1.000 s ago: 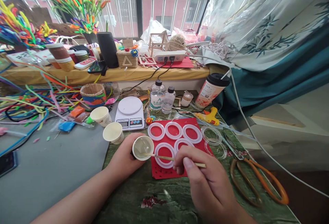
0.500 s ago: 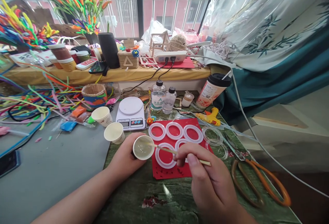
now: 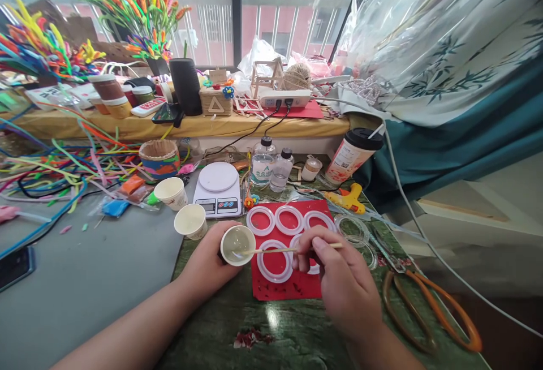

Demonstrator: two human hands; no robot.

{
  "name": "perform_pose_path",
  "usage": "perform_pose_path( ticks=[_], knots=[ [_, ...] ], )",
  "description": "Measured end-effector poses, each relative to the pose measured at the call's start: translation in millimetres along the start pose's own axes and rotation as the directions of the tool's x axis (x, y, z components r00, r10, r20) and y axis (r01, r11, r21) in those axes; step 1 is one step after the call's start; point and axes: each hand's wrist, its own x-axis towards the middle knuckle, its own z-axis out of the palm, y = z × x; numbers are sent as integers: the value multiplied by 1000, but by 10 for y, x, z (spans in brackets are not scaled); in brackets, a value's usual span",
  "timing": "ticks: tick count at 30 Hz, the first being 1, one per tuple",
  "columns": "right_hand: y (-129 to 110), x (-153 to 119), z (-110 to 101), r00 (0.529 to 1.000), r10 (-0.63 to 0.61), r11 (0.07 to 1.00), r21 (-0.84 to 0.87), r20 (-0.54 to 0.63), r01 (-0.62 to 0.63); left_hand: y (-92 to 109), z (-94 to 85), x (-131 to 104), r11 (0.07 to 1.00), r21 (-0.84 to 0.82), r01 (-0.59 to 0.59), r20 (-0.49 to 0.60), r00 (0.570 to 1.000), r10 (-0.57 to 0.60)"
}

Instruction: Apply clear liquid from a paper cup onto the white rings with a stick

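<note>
My left hand (image 3: 211,252) is wrapped round a paper cup (image 3: 228,261) with clear, slightly bubbly liquid in it, its mouth tilted toward me. Between the thumb and fingers of my right hand (image 3: 339,271) is a thin wooden stick (image 3: 271,250), its far end dipping into the liquid. Under and beyond the right hand lies a red sheet (image 3: 265,291) bearing several white ring-shaped molds (image 3: 259,269); my hand hides part of them. Two more paper cups, one nearer (image 3: 190,234) and one farther (image 3: 170,193), stand left of the held cup.
A white kitchen scale (image 3: 218,189) and two clear bottles (image 3: 262,166) stand behind the cups. To the right lie orange-handled scissors (image 3: 445,310), a yellow glue gun (image 3: 350,197) and clear rings (image 3: 354,228). A lidded drink cup (image 3: 352,158) stands at the back right.
The stick has swung: its tip is lower in the cup and its outer end higher. My right hand has shifted slightly; my left still holds the cup. The view has moved a little.
</note>
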Motion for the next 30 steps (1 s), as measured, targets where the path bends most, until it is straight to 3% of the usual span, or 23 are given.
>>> perform_pose_path(
  ticks=[4,9,14,17,20,23,27,30],
  knots=[
    [64,134,7,974,155,969,217,-165,-118,6,-5,-5,1000,-17,12,-2,1000,-12],
    [3,178,-53,954,158,946,317,-256,-71,17,-9,-11,996,-60,60,-43,997,-62],
    [-19,169,-78,964,106,944,329,-242,-21,-4,-2,1,993,-77,90,-82,992,-97],
    [-11,112,-66,975,11,972,231,-223,42,-33,5,-3,995,-55,88,-91,991,-93],
    [4,16,-45,992,-95,995,-4,-82,95,-57,11,-7,997,-37,65,-98,993,-68],
    [24,-40,-14,996,-71,994,-78,61,76,-61,13,-4,999,-20,42,-104,994,-44],
    [32,19,9,996,29,992,125,-83,-19,-45,8,-1,999,-17,42,-103,994,-44],
    [14,58,-14,987,28,983,183,-160,2,-38,4,-3,998,-19,51,-87,995,-53]
  ],
)
